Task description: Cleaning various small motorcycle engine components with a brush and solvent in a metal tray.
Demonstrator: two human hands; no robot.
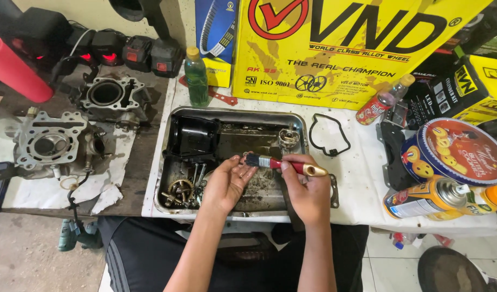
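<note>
Room to move is small, because our hands sit over a shiny, dirty metal tray [167, 157] with raised edges, close to the near edge of the white cloth-covered table [362, 178]. On the left side the cloth ends and a dark wooden bench top [145, 157] begins. Our right hand [308, 189] is closed around a small paintbrush with a red and gold handle and black bristles [278, 164], with the fingers curled tight on the handle. The brush lies almost flat above the middle of the tray, bristles pointing left. Our left hand [226, 184] is curled narrow, and its fingertips [244, 161] pinch something tiny just at the bristles; we cannot tell what it is. Inside the tray we see a black boxy plastic part [193, 135] at the far left, a pile of grey bolts and round brass bits [183, 189] at the near left, and brown oily wet stuff on the bottom. A thin black rubber ring seal [328, 135] lies flat on the cloth just right of the tray. A green plastic bottle with a yellow cap [196, 78] stands behind the tray. Two bumpy grey metal engine blocks with round holes [51, 143] rest on the bench, well apart from our hands. A round blue and red cookie tin [456, 151] and a spray can lying on its side [427, 197] are on the right.
</note>
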